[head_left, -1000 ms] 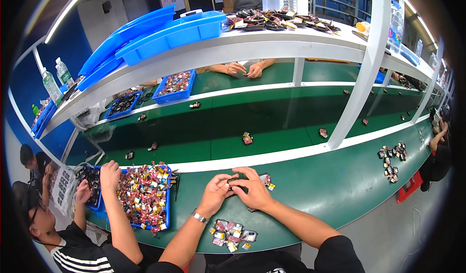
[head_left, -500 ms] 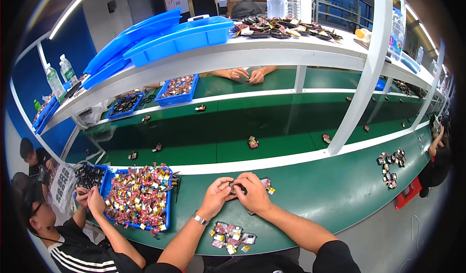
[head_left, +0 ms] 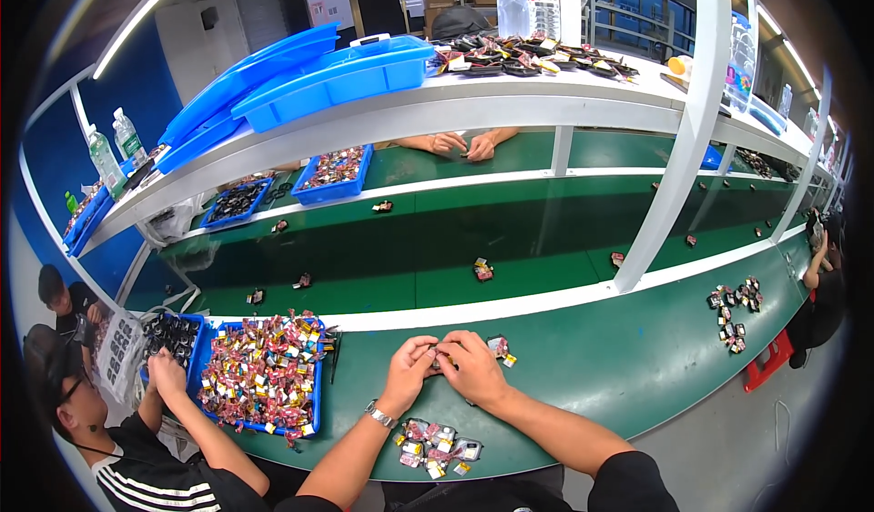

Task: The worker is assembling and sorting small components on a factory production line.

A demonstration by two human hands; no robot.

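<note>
Well inside the tabletop edge [head_left: 523, 462], hands [head_left: 475, 369] hold a small part [head_left: 436, 364].

The tabletop [head_left: 564, 385] is a smooth, plain green, and the conveyor belt [head_left: 546, 284] a darker green. Black, pinkish-red, white and yellow mix in the loose cluster of electronic parts [head_left: 437, 446]. The components [head_left: 259, 371] in the blue bin [head_left: 318, 394] are speckled red, white and yellow, with a few blue flecks; the casings [head_left: 173, 334] alongside are black. The wristwatch [head_left: 379, 414] is silver, the sleeve [head_left: 633, 480] black. White stripes cross the neighbour's black shirt [head_left: 150, 466]. The stool [head_left: 767, 357] is red, the shelf edge [head_left: 546, 107] whitish, the stacked trays [head_left: 337, 80] bright blue.
</note>
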